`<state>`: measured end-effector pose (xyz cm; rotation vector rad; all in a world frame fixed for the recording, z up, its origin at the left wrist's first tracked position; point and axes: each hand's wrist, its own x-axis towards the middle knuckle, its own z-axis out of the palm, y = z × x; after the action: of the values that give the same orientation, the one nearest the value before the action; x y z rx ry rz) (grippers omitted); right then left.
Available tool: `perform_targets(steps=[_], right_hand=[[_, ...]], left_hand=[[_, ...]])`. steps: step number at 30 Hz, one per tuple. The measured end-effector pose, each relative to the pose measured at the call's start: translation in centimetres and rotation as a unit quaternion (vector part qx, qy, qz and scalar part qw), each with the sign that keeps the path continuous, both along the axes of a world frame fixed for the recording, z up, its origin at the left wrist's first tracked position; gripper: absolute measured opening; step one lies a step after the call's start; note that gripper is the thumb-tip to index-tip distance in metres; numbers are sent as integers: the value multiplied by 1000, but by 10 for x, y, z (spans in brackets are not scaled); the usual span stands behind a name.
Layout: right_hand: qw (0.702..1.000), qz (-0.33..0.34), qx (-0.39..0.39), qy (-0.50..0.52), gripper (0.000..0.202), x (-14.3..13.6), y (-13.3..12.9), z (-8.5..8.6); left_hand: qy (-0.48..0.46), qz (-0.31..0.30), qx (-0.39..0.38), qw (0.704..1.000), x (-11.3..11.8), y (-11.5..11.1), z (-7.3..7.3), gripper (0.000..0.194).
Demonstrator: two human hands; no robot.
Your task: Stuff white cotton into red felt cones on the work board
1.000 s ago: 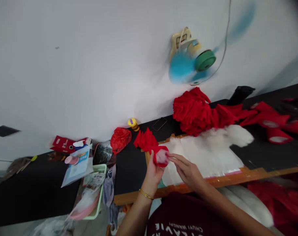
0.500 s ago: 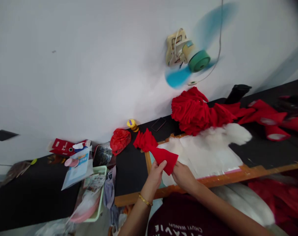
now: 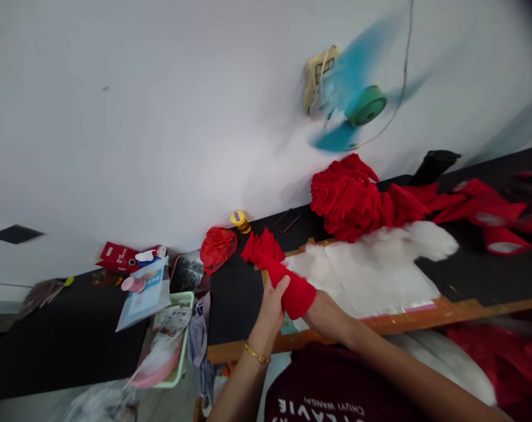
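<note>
A red fabric piece (image 3: 295, 291), shaped like a tube, is between my hands over the near edge of the table. My left hand (image 3: 275, 299) grips it from the left, with the thumb on top. The fingers of my right hand (image 3: 319, 310) are inside the piece's open end, hidden by the cloth. Just beyond, a small bunch of red fabric (image 3: 263, 247) touches the far end of the piece. White stuffing (image 3: 393, 246) lies on white sheets (image 3: 371, 287) to the right.
A large red fabric heap (image 3: 347, 196) stands by the wall, below a spinning blue fan (image 3: 365, 105). A phone (image 3: 287, 220), yellow-lidded jar (image 3: 240, 221) and red plastic bag (image 3: 217, 249) sit at the back. A green basket (image 3: 189, 328) is at the left.
My right hand has moved from the edge of the red piece into its open end, and the piece now looks rounder. The whole view has shifted slightly.
</note>
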<state>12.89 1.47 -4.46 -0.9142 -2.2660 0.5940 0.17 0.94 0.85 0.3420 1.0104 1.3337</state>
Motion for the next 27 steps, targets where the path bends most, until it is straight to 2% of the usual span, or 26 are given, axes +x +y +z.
perform_targets(steps=[5,8,11,14,16,20,23,25,27], right_hand=[[997,-10,-58,-46,32,4,-5,10],[998,-11,-60,19,29,17,-9,19],[990,-91,-56,92,26,35,-11,21],[981,-157,-72,89,19,43,-11,17],[983,-149,-81,75,21,38,-10,14],[979,-119,-144,80,33,14,-12,16],[972,-51,-204,108,43,4,-17,21],[971,-24,-200,127,38,7,-19,24],[974,-46,-166,145,32,14,-20,27]], left_hand=[[-2,44,-21,999,4,7,-13,35],[-60,77,-78,992,-5,16,-15,31],[-101,103,-108,984,-16,21,-15,28],[-111,124,-99,981,-20,23,-16,24],[-113,125,-104,980,-17,22,-16,22],[-104,75,-111,986,-4,16,-19,30],[-101,86,-122,984,1,12,-24,29],[-115,101,-141,978,2,11,-28,32],[-127,109,-153,974,0,11,-32,33]])
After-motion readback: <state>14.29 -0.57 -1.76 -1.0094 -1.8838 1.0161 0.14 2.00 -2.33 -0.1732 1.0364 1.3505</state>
